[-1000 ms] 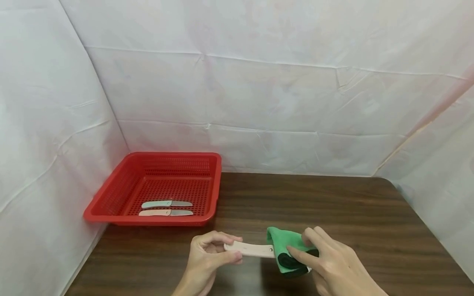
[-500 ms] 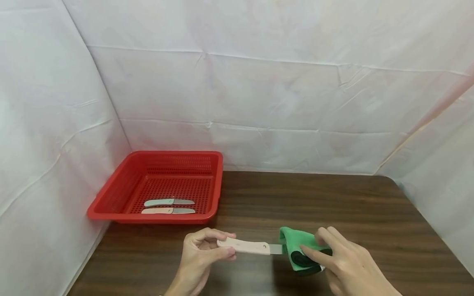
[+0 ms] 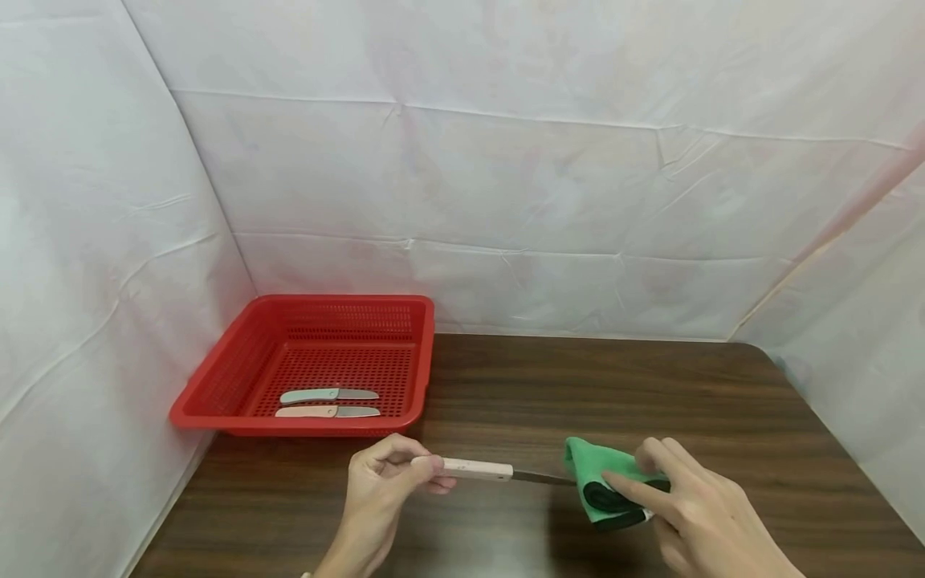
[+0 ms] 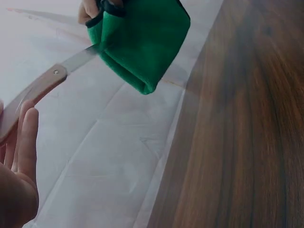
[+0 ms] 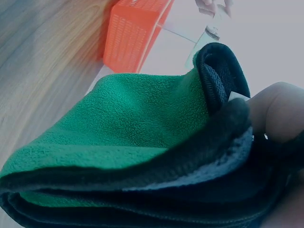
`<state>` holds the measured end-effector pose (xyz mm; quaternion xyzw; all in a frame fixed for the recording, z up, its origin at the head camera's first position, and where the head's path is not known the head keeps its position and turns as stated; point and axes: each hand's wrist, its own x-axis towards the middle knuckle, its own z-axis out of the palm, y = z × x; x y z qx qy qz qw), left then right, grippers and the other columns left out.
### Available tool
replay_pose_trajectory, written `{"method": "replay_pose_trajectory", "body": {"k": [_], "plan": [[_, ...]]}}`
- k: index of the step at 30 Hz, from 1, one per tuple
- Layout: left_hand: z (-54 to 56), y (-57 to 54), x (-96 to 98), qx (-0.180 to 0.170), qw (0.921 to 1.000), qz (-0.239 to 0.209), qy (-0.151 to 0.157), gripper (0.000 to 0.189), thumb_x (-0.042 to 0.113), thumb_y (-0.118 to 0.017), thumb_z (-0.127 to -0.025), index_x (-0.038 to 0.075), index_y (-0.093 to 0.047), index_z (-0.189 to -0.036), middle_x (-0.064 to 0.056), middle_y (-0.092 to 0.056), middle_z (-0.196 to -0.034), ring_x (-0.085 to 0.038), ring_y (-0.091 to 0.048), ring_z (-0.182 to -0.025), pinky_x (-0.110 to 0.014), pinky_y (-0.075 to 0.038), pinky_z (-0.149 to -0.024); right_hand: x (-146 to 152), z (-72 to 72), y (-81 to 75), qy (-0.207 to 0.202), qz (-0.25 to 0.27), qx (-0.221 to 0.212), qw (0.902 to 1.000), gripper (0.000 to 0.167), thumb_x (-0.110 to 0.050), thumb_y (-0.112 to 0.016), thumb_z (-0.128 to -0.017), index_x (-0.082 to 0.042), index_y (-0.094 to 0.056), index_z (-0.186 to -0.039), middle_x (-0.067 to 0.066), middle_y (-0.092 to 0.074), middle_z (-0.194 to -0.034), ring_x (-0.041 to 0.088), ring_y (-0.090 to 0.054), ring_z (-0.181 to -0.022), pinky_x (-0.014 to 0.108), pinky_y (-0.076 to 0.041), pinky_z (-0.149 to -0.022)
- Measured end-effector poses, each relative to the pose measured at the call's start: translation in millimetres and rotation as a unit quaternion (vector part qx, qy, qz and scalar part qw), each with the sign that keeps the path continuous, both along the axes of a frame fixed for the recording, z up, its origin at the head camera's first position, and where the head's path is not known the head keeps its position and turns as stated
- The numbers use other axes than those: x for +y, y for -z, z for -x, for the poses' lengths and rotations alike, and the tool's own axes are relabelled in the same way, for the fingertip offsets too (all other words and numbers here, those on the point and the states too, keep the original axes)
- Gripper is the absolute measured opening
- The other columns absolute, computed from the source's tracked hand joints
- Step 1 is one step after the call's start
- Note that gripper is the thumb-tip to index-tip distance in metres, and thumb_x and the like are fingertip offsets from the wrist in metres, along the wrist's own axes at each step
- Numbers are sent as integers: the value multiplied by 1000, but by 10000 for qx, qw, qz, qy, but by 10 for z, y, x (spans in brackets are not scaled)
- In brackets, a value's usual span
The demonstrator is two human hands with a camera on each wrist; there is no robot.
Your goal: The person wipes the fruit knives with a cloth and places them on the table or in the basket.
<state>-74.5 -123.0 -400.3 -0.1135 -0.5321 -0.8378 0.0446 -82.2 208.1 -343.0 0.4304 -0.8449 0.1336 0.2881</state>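
Observation:
My left hand (image 3: 379,490) pinches the pale pink handle of a folding knife (image 3: 477,470) between thumb and fingers, the blade pointing right. A folded green cloth (image 3: 605,474) with dark edging wraps the blade's far end, and my right hand (image 3: 694,498) grips it there. In the left wrist view the knife (image 4: 40,88) shows its handle and part of the blade, which runs into the cloth (image 4: 142,38). The blade's tip is hidden inside the folds. The right wrist view is mostly filled by the cloth (image 5: 128,114). Both hands hold these things above the table.
A red perforated basket (image 3: 422,377) stands at the back left of the brown wooden table (image 3: 578,385). Two open knives lie in it, one with a pale green handle (image 3: 309,396) and one with a pink handle (image 3: 307,412). White sheeting (image 3: 506,185) surrounds the table.
The hands have moved apart, the cloth sliding right along the blade, so more of the blade shows. The left hand has also turned the knife, which now appears edge-on in the head view.

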Motion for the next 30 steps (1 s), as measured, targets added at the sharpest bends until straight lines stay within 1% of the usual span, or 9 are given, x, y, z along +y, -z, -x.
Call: {"method": "replay_pose_trajectory", "body": {"k": [3, 5, 9, 12, 15, 19, 23, 26, 30], "plan": [[11, 16, 17, -274, 9994, 127, -179, 4, -9, -62, -85, -5, -61, -86, -19, -69, -80, -33, -69, -66, -54, -55, -66, 9, 2, -3, 22, 46, 16, 10000, 58, -10, -18, -80, -17, -73, -98, -1, -48, -94, 8, -39, -80, 6, -23, -44], [14, 26, 26, -407, 9987, 213, -217, 4, -6, -64, -85, -3, -61, -86, -21, -69, -81, -35, -68, -66, -53, -55, -66, 15, 0, -7, 56, 59, 15, 10000, 58, -11, -19, -80, -17, -73, -99, -2, -48, -94, 8, -39, -79, 6, -23, -44], [17, 43, 36, -535, 9979, 345, -138, 10, -2, -65, -86, -9, -60, -91, -25, -68, -88, -40, -67, -67, -52, -55, -64, 16, -9, -23, 87, 132, -43, 9999, 56, -11, -20, -81, -16, -73, -100, -1, -48, -93, 8, -39, -79, 6, -23, -44], [15, 43, 44, -660, 9970, 407, -62, 16, 1, -65, -88, -11, -62, -98, -25, -68, -94, -40, -67, -66, -52, -55, -62, -1, -8, -46, 147, 216, -4, 9997, 55, -11, -21, -82, -15, -73, -100, 0, -49, -92, 9, -41, -76, 7, -22, -45], [13, 34, 44, -629, 9969, 461, 130, 20, 2, -64, -89, -12, -64, -103, -25, -68, -99, -39, -68, -69, -51, -55, -64, -45, 18, -73, 113, 405, 278, 9987, 55, -10, -21, -83, -14, -74, -98, 0, -49, -89, 10, -43, -75, 7, -22, -44], [10, 18, 31, -419, 9963, 401, 628, 24, -4, -65, -86, -17, -62, -105, -25, -66, -106, -39, -68, -78, -50, -55, -69, -111, 53, -118, -43, 690, 652, 9955, 54, -8, -22, -82, -12, -75, -95, 1, -50, -86, 11, -43, -76, 6, -21, -43], [5, 10, 30, -360, 9937, 265, 1025, 31, -10, -69, -79, -19, -59, -107, -22, -65, -111, -37, -68, -84, -48, -56, -74, -174, 54, -161, -160, 742, 680, 9948, 54, -8, -23, -82, -10, -74, -98, 4, -50, -87, 13, -44, -78, 7, -23, -44], [8, 13, 59, -297, 9935, 190, 1081, 33, -11, -69, -78, -19, -58, -108, -21, -65, -111, -35, -68, -84, -47, -56, -75, -236, 38, -177, -235, 641, 489, 9965, 54, -7, -22, -82, -10, -73, -100, 4, -50, -88, 15, -43, -78, 9, -25, -45], [14, 26, 127, -140, 9960, 148, 870, 31, -10, -70, -77, -21, -59, -104, -26, -65, -107, -28, -69, -81, -45, -56, -74, -336, 11, -163, -211, 347, 267, 9988, 55, -8, -21, -83, -13, -74, -98, 2, -48, -89, 14, -43, -76, 11, -28, -46]]}}
